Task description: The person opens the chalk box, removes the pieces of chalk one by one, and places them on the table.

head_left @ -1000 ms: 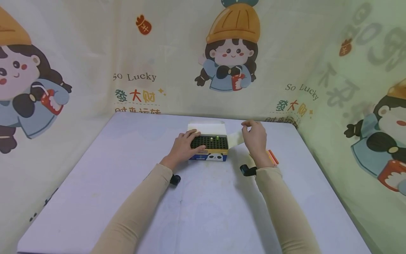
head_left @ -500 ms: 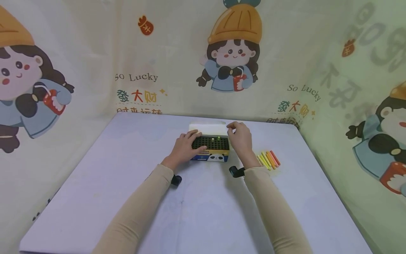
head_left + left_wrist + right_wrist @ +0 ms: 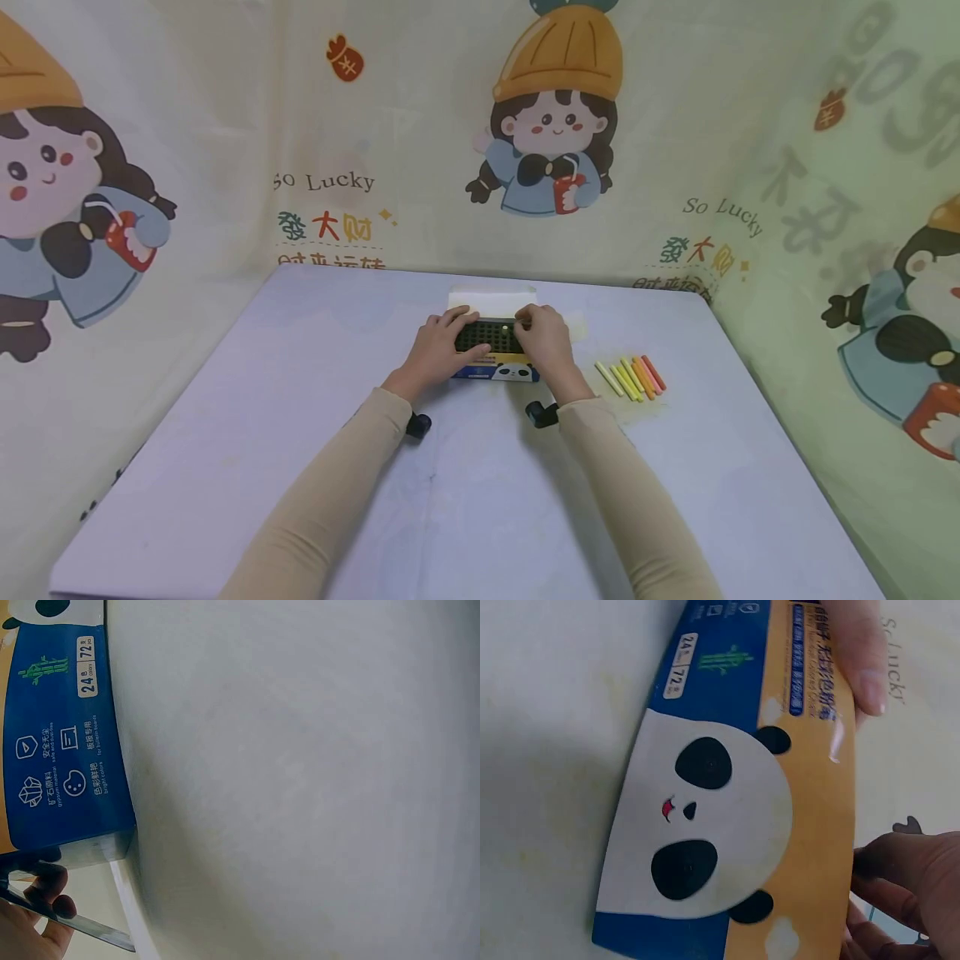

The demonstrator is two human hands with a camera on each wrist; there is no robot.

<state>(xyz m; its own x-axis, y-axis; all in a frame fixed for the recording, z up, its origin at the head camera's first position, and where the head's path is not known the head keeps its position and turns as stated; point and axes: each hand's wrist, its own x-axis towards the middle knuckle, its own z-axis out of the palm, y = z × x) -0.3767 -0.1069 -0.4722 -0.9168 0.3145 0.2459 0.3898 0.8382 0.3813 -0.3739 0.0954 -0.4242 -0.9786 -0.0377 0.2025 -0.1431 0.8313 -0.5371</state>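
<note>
A blue and yellow chalk box [image 3: 491, 367] with a panda face stands with its front toward me, black holed rack [image 3: 487, 337] on top. My left hand [image 3: 435, 346] holds its left end, thumb along the front top edge and fingers toward the back. A pale chalk tip [image 3: 506, 330] sticks up from the rack. Beside it, my right hand [image 3: 543, 337] pinches with thumb and forefinger at the rack's right part; its fingers cover the green chalk there. In the right wrist view, the right hand [image 3: 922, 877] is partly behind the box [image 3: 720, 802].
Several chalk sticks [image 3: 632, 378] in yellow, orange, pink and red lie side by side on the white table [image 3: 450, 508], right of the box. A white lid flap [image 3: 492, 299] stands open behind the rack. A printed cloth [image 3: 420, 125] hangs around the table.
My right hand has moved left from beyond the box's right side to over the rack, uncovering the chalk sticks on the table. My left hand stays on the box.
</note>
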